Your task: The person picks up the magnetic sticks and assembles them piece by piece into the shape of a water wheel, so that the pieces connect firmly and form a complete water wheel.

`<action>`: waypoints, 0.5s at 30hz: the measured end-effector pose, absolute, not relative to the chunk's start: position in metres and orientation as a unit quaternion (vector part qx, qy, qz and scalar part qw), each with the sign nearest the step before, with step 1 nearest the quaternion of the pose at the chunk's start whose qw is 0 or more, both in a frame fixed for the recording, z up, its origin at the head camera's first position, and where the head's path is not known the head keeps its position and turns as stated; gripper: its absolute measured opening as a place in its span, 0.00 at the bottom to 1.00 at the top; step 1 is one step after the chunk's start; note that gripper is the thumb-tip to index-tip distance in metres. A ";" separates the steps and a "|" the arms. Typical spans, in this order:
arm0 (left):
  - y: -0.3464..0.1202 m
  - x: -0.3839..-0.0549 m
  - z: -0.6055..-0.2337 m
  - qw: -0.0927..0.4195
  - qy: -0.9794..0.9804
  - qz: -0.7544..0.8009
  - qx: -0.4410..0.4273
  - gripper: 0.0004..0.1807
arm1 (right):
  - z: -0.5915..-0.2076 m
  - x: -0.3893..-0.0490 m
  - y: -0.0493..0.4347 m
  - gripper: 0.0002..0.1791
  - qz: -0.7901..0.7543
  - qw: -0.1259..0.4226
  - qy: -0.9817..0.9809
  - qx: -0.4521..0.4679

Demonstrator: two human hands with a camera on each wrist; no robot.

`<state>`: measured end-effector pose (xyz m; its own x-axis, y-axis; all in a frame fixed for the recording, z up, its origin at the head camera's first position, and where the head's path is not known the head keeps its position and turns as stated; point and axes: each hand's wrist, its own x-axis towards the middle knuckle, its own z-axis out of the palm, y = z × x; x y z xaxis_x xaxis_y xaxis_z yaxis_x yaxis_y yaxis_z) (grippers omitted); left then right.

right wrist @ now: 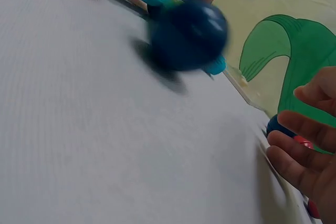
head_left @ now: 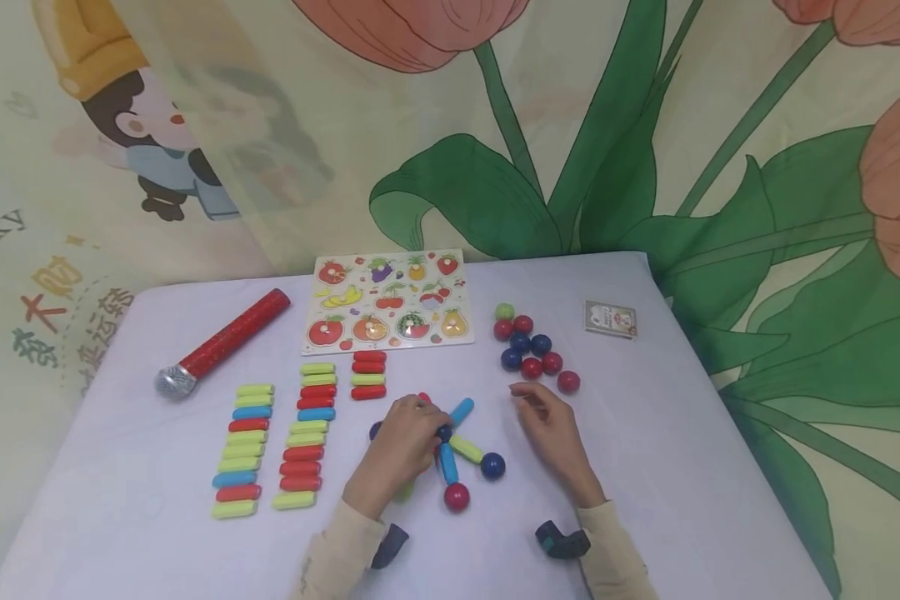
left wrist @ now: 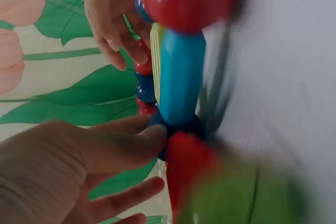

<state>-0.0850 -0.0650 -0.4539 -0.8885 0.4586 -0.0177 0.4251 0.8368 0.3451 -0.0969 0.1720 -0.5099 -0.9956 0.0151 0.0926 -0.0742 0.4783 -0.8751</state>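
Observation:
My left hand [head_left: 405,437] pinches the dark blue hub ball [head_left: 444,433] of a star-shaped toy made of rods and balls. From that hub a blue rod [head_left: 449,464] runs to a red ball [head_left: 457,497], and a lime rod [head_left: 466,449] to a blue ball [head_left: 492,466]. Another blue rod [head_left: 462,412] points away with a bare end. Red and lime parts on the left lie partly hidden behind the hand; the left wrist view shows a red rod [left wrist: 186,163] and a blurred green ball [left wrist: 241,195]. My right hand [head_left: 547,425] holds nothing, its fingers loosely bent.
Loose red, blue and green balls [head_left: 532,367] lie beyond my right hand. Rows of lime, red and blue rods [head_left: 301,468] lie at left. A fruit puzzle board [head_left: 390,302], a red microphone [head_left: 232,333] and a small card pack [head_left: 610,319] sit farther back.

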 end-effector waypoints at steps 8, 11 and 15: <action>-0.058 -0.080 -0.460 0.011 0.968 0.147 0.203 0.22 | -0.506 -0.094 0.177 0.11 0.524 0.042 -0.851 0.010; -0.053 -0.080 -0.463 0.002 0.973 0.135 0.186 0.23 | -0.505 -0.093 0.177 0.11 0.521 0.051 -0.852 0.009; -0.051 -0.081 -0.463 0.010 0.974 0.133 0.184 0.21 | -0.504 -0.093 0.181 0.10 0.507 0.135 -0.851 -0.006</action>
